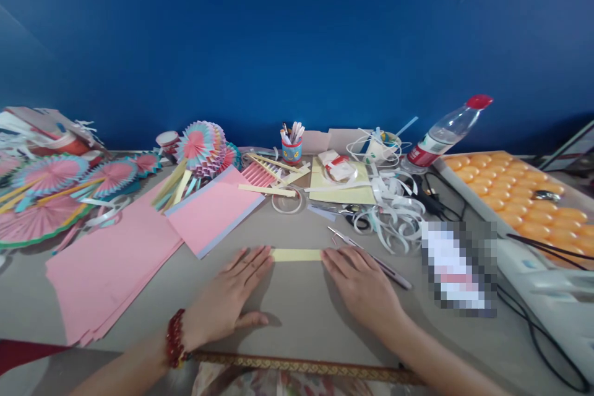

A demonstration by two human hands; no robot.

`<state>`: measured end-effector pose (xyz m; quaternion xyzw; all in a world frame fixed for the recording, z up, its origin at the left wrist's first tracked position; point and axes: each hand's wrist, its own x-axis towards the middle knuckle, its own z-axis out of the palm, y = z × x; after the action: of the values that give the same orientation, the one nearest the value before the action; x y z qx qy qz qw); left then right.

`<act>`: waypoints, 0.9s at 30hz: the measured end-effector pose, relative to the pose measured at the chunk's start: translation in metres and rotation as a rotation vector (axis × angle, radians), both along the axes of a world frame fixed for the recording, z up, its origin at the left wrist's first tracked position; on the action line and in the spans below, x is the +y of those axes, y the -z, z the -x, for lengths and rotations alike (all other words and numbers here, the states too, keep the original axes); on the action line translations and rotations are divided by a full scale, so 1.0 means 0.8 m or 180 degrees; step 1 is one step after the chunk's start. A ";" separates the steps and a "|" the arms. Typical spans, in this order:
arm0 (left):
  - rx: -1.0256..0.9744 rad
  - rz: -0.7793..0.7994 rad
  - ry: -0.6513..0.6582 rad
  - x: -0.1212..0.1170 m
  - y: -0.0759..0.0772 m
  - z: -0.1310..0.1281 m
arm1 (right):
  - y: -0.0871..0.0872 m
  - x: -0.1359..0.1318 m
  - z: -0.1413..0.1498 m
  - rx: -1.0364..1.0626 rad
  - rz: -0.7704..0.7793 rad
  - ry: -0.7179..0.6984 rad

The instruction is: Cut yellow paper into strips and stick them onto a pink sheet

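A narrow strip of pale yellow paper (297, 255) lies flat on the grey table (297, 315). My left hand (232, 297) rests palm down with its fingertips on the strip's left end, thumb spread away. On the right end press the stretched fingers of my right hand (362, 284), also palm down. The strip's two ends are hidden under the fingers. Just beyond my right hand lies a slim metal craft knife or pen-like tool (390, 272); its exact kind is unclear. A pink sheet with blue-grey edges (216, 207) lies beyond my left hand.
Pink sheets (116, 266) and folded paper fans (111, 178) cover the left side. Curled white strips (394, 210), a pen cup (291, 151) and a plastic bottle (440, 136) stand or lie at the back. To the right are a blurred phone-like object (457, 269) and an orange bumpy pad (515, 192).
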<state>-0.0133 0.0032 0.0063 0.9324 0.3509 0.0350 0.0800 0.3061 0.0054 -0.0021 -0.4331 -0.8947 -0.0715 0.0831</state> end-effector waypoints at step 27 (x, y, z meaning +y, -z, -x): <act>0.0014 -0.0010 0.0082 0.008 0.003 0.006 | -0.010 0.025 -0.007 0.0872 0.0440 0.0108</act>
<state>-0.0178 0.0094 0.0037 0.9370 0.3390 0.0325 0.0781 0.3116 0.0255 0.0058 -0.4584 -0.8703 0.0486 0.1731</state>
